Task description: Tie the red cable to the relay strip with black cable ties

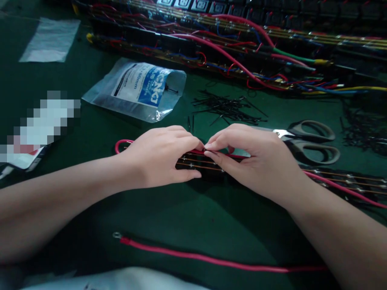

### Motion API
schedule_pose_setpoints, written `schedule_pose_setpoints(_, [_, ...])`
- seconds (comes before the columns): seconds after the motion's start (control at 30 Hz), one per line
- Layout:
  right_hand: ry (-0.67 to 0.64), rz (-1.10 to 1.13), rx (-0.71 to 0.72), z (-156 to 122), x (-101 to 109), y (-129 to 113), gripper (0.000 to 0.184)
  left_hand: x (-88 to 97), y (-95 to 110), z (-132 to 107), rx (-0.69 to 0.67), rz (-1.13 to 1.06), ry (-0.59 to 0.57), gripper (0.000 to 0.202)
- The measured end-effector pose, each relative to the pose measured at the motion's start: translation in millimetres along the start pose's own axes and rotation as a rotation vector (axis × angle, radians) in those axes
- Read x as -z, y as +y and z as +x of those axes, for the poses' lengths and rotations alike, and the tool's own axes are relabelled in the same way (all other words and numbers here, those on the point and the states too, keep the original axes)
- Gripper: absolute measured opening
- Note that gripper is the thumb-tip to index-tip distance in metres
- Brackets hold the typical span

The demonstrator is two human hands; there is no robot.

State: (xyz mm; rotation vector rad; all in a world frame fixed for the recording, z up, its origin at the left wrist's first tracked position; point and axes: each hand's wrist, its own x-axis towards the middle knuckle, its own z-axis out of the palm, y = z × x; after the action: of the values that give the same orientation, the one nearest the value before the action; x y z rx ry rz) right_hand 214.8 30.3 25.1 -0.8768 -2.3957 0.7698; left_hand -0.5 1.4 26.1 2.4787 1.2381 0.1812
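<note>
On the green tabletop [151, 209], a black strip [199, 163] with copper lines lies under both hands, and a red wire [332, 182] runs along it. The left hand [160, 155] arches over the strip, its grip spread, thumb well apart from forefinger; from this angle I cannot tell whether it has hold of the strip. The right hand [256, 153] has its grip pinched, thumb and forefinger meeting on a small dark piece [204, 149] at the red wire. Just beyond the strip are scissors [313, 152]; farther beyond it lie thin black ties [219, 104] and a clear bag [139, 90]. On the strip's near side, well apart, is a loose red cable [187, 254].
</note>
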Motion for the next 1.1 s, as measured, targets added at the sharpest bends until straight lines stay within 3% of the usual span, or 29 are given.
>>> schedule_pose_setpoints(0.67, [-0.081,-0.081,0.031,2,2,-3,0.016,-1.1,1,-2,-0.020,0.004,0.034,0.029])
schedule_pose_setpoints(0.83, [-0.034,-0.096,0.098,0,0,-3,0.015,-4.7,2,-7,-0.103,-0.005,0.204,0.033])
schedule_pose_setpoints(0.97, [-0.008,-0.137,0.142,-3,-3,-3,0.016,-9.5,7,-14,-0.199,0.203,0.415,0.015])
schedule_pose_setpoints(1.1, [0.006,-0.184,0.165,-4,-6,-3,0.016,-11.5,16,-18,-0.279,0.376,0.462,0.013])
